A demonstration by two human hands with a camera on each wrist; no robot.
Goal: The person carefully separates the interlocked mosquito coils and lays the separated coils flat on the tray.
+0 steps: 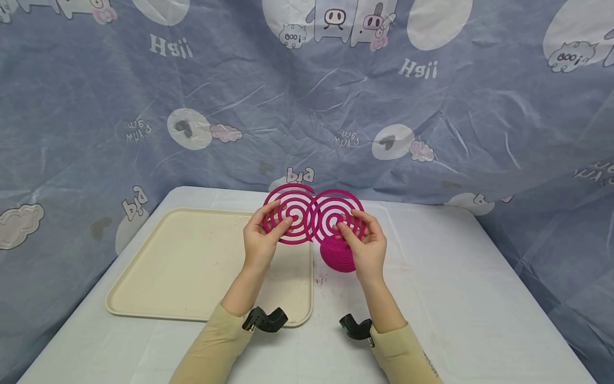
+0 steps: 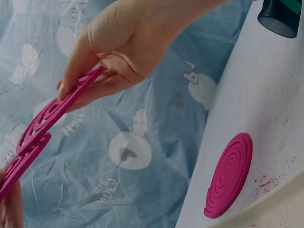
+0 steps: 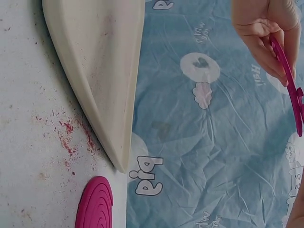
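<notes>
You're holding the pink double coil (image 1: 313,214) up over the middle of the bench (image 1: 431,277), w/ both hands, face-on to you. It reads as two spirals interlocked, one lobe per hand. Your left hand (image 1: 263,234) pinches the left lobe: thumb on the near face, fingers behind, as the left wrist view shows (image 2: 71,95). Your right hand (image 1: 366,246) pinches the right lobe the same way, fingertips near its centre. Both grips are narrow, holding the coil; neither is clamped hard as far as I can tell.

Below your right hand a stack of pink coils (image 1: 337,255) sits on the bench, just right of the cream tray (image 1: 158,266), which takes up the left half. Pink crumbs (image 1: 320,279) lie on the bench betw. tray edge and stack, so this stuff is brittle.

Step in hand, as I judge it: separating the pair into two single spirals. You're at the start of that, since the lobes look only partly drawn apart and overlap at the middle.

Next move needs care: ease the spirals apart w/ small, even pressure near the centres, not at the thin outer tails. Don't twist hard or it may snap. Keep it over the bench, near the tray's right edge.
</notes>
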